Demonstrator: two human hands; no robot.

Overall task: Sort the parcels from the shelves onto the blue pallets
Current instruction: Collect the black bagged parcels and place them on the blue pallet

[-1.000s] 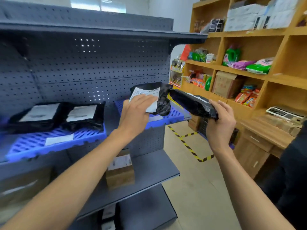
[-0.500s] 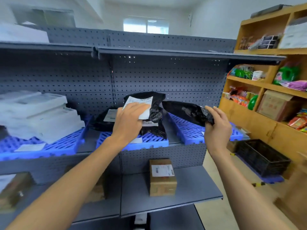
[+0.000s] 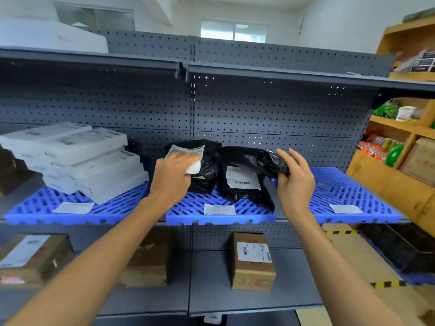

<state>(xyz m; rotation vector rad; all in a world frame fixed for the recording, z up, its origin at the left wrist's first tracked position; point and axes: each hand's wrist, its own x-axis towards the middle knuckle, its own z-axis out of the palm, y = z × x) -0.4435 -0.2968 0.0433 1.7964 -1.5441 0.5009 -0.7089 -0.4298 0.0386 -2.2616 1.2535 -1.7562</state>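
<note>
My left hand (image 3: 173, 175) grips a black poly-bag parcel with a white label (image 3: 203, 158), held over the middle blue pallet (image 3: 188, 214). A second black bag parcel (image 3: 254, 160), long and crumpled, is in my right hand (image 3: 294, 182), above the gap between the middle pallet and the right blue pallet (image 3: 353, 196). Another black labelled parcel (image 3: 244, 187) lies flat on the middle pallet under both held bags. On the left blue pallet (image 3: 47, 208) stands a stack of white box parcels (image 3: 77, 161).
Each pallet carries a white paper tag near its front edge. Brown cardboard boxes (image 3: 253, 261) sit on the grey shelf below. A wooden rack with goods (image 3: 400, 149) stands at the right, with a black crate (image 3: 400, 248) on the floor beside it.
My view has swung left from the shelf end to face the shelves squarely. Both hands, still holding their black bags, now hover over the middle pallet instead of the right one.
</note>
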